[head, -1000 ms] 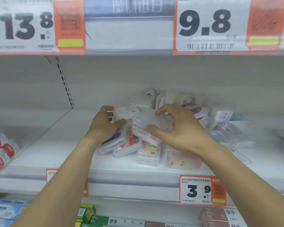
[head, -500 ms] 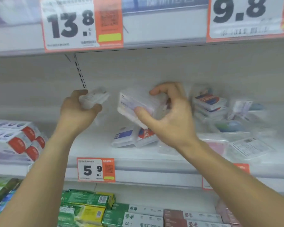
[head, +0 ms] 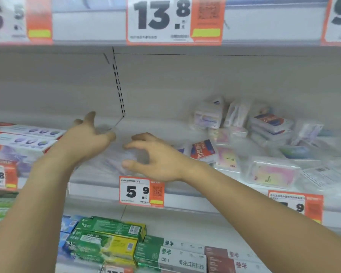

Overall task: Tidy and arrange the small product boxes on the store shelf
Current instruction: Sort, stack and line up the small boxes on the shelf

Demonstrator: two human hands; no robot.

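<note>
While both hands reach over the shelf (head: 98,186) near its front edge, the left hand (head: 87,140) is spread wide, the right hand (head: 156,160) curls loosely round a blurry clear box (head: 124,160), and more boxes (head: 264,138) sit piled toward the right end.

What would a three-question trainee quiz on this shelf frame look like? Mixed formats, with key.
1. True or false: the heap of small boxes lies to the right of both the left hand and the right hand.
2. Multiple choice: the price tag on the shelf edge just below the right hand reads A) 5.9 B) 13.8 C) 2.5.
3. Fill in: the cartons on the shelf beneath that tag are mostly ____ in colour.

Key: 1 true; 2 A; 3 green.
</note>
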